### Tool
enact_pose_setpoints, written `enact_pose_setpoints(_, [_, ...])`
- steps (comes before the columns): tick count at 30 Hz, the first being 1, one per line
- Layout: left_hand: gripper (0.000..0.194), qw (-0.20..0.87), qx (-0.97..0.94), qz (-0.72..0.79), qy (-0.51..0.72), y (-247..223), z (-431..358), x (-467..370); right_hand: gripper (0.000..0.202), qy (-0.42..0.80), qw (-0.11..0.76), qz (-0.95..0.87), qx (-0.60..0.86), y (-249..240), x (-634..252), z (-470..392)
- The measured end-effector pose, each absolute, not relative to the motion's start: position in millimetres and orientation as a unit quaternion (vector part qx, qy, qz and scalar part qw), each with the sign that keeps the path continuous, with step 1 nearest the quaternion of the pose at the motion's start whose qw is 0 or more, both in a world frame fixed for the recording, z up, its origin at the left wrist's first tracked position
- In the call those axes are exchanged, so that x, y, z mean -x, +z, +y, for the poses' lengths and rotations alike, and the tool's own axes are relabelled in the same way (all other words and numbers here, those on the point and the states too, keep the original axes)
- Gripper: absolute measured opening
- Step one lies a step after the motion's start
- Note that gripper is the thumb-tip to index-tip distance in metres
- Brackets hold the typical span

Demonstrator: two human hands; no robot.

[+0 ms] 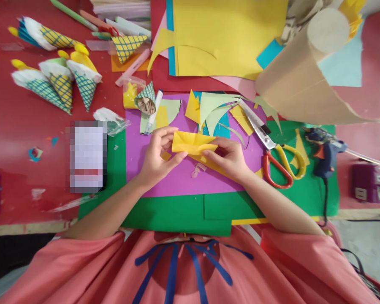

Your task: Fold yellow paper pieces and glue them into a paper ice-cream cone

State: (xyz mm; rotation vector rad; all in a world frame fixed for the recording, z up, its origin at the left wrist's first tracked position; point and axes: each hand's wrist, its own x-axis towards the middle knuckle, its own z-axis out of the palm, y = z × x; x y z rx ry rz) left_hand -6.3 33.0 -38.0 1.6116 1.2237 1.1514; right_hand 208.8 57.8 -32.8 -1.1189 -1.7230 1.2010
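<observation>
A creased yellow paper strip (pixel 194 142) is stretched between my two hands above a purple sheet (pixel 164 181). My left hand (pixel 158 155) pinches its left end between thumb and fingers. At the other end, my right hand (pixel 229 157) grips it the same way, thumb on the near edge. Under the right hand lies another piece of yellow paper, partly covered. A small crumpled clear scrap (pixel 197 169) rests just below the strip. Large scissors (pixel 274 147) with red and yellow handles lie with blades apart, right of my right hand.
Green sheets (pixel 174 213) lie under the purple one. A phone (pixel 87 156) is at left, paper cones (pixel 55 82) at upper left. A marker (pixel 154 110) and cut scraps (pixel 213 105) lie beyond my hands. At right are a glue gun (pixel 327 156) and a brown paper roll (pixel 291 71).
</observation>
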Motion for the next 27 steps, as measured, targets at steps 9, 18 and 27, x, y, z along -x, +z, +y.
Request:
enact_pose_setpoints(9, [0.033,0.413,-0.637,0.505,0.411,-35.3,31.7,5.2,0.046,0.544,0.332,-0.648,0.417,-31.1,-209.0,54.5])
enact_pose_setpoints(18, [0.028,0.421,-0.672,0.487,0.366,-33.5,26.2,5.0,0.022,0.540,0.284,-0.677,0.411,-29.6,-209.0,57.7])
enact_pose_setpoints(27, [0.022,0.434,-0.663,0.492,0.361,-33.4,28.4,3.7,0.026,0.540,0.272,-0.681,0.413,-28.9,-209.2,58.2])
